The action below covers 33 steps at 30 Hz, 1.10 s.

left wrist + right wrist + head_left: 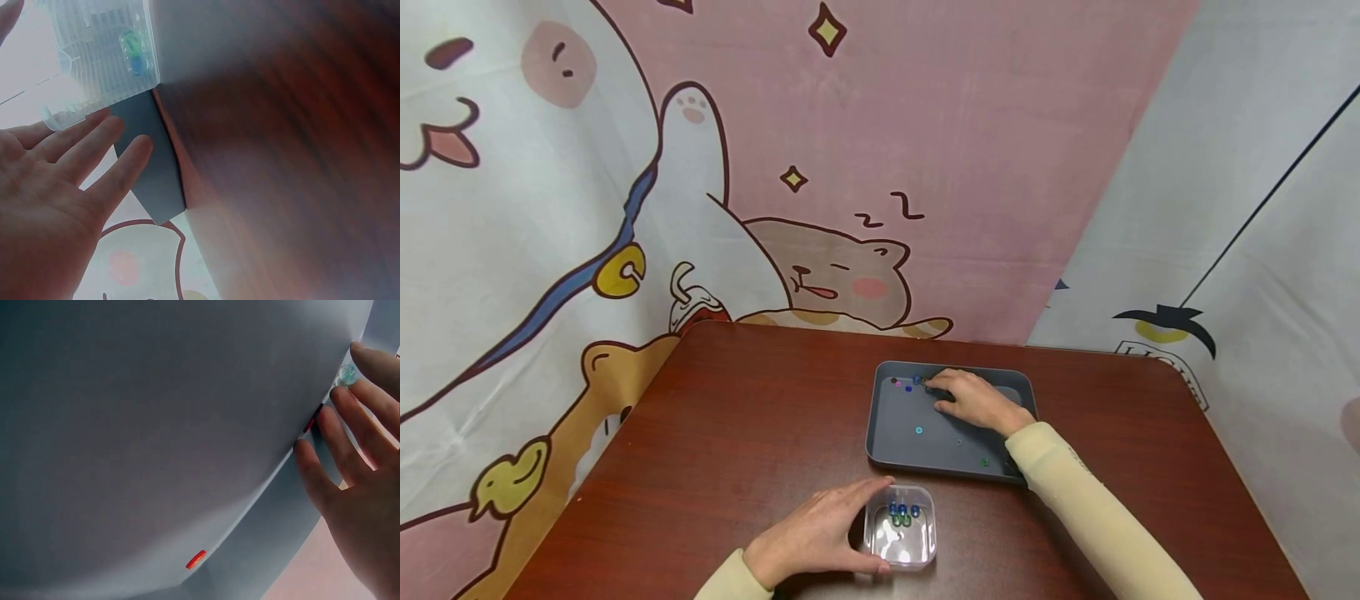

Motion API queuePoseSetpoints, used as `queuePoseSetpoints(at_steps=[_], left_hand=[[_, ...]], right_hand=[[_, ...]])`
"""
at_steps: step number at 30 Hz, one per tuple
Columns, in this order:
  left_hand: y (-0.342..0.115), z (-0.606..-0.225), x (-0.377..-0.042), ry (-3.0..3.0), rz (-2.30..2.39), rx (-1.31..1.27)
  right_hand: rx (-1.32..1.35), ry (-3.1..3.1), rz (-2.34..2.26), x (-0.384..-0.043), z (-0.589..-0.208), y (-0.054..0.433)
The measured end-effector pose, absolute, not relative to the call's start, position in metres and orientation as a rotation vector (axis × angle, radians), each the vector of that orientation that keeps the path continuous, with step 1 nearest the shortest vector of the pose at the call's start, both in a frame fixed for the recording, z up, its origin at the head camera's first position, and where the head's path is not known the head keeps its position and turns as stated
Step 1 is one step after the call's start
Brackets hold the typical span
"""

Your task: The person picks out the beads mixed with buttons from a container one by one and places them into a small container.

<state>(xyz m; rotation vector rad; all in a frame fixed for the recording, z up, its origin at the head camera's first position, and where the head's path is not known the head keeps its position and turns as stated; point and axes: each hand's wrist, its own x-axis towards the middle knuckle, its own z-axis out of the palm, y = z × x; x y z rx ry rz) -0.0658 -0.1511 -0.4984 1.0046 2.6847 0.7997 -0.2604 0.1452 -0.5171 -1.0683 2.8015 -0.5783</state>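
A small clear plastic box (900, 546) stands on the table, holding several blue and green glass beads (902, 514). My left hand (829, 532) holds it from the left, thumb along the near side and fingers at the far side. Farther back, my right hand (973, 398) reaches into a grey tray (951, 473), fingertips down by a few small pieces near its far wall. In the right wrist view a pale teal glass bead (346, 375) shows between thumb and forefinger; thumb and fingertips look spread apart. Whether they touch the bead, I cannot tell.
Around the tray floor lie a light blue ring (919, 431), a green piece (986, 462), a pink ring (898, 384) and other small pieces. A red piece (195, 559) lies by the tray wall. Behind the brown table (737, 417) hangs a printed cloth (985, 167).
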Motion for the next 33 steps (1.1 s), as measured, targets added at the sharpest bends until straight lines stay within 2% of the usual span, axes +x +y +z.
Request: queuePoseSetpoints(at_steps=[33], left_hand=[[-0.1516,-0.4984,-0.0668,2.688,0.782,0.99]], right_hand=[[-1.225,2.847,-0.612,-0.259,-0.5195,0.143]])
